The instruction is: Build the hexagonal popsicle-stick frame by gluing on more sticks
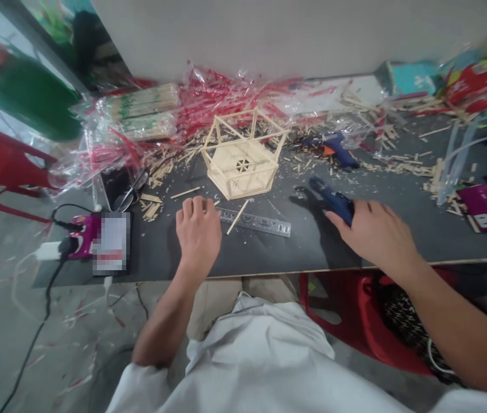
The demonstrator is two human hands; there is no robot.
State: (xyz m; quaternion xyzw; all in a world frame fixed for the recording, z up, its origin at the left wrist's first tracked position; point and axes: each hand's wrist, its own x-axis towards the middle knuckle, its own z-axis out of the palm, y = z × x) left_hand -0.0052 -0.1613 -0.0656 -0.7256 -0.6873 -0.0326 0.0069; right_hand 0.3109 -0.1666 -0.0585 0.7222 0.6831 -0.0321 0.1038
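My left hand [199, 235] rests on the dark tabletop with its fingers curled down, next to the left end of a clear plastic ruler [264, 225]. Whatever may be under those fingertips is hidden. A thin wooden stick [237, 218] lies across the ruler. My right hand [376, 232] is closed around a dark blue hand tool [333, 201], whose exact kind I cannot make out. Behind the ruler stands a hexagonal frame of wooden sticks [243, 160], with a slatted base and a small star-shaped opening in it.
A blue glue gun [340, 150] lies behind the tool. Stick offcuts [151, 206], bagged sticks [140, 112] and red plastic wrapping [217, 92] spread along the back. Purple power strips [82, 238] sit at both sides, with a phone [112, 244] on the left and clear glue sticks [458, 155] on the right.
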